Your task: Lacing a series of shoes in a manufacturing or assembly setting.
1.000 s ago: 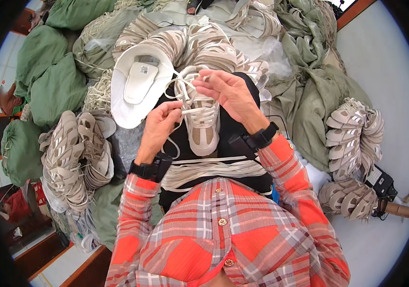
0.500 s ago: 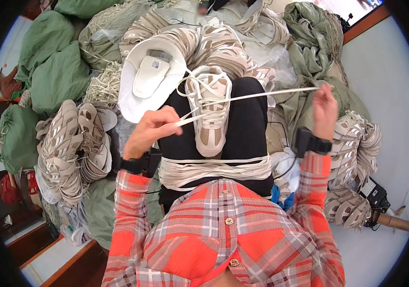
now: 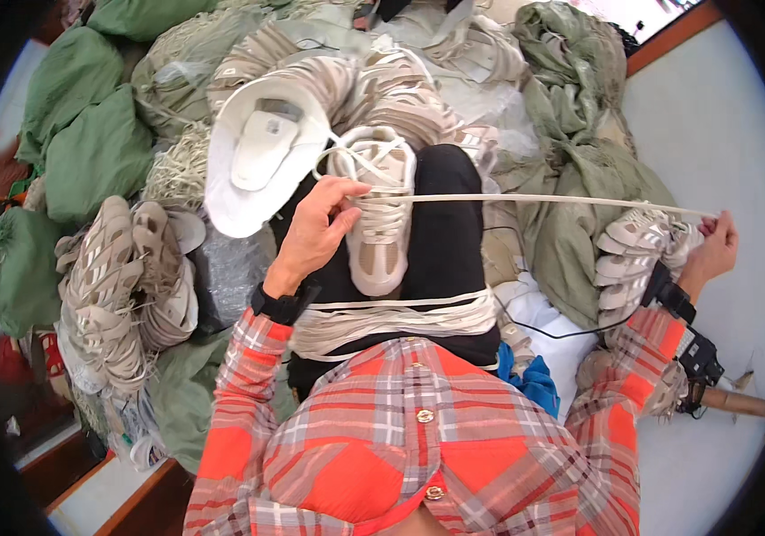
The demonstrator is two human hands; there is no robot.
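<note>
A beige and white sneaker upper (image 3: 372, 259) lies on my lap between the thighs, toe toward me, with pale laces threaded across its front. My right hand (image 3: 715, 250) is far out to the right, its fingers pinched on the end of a shoelace (image 3: 561, 198). That lace runs taut and nearly level from the upper's eyelets. At the upper's left edge, my left hand (image 3: 315, 228) has its index finger and thumb against the lacing. What lies between those fingers is hidden. A bundle of loose laces (image 3: 400, 323) stretches over my thighs, close to my waist.
A white curved piece with an insole-shaped pad (image 3: 262, 152) rests beyond my left hand. Stacked uppers (image 3: 400, 94) lie ahead, with more stacks (image 3: 110, 286) at left. Green sacks (image 3: 83, 152) stand far left. A black cable (image 3: 561, 334) crosses white cloth at right.
My right hand has moved outward to the right and slightly nearer me, drawing the lace out longer. My left hand has moved up and right onto the upper's edge.
</note>
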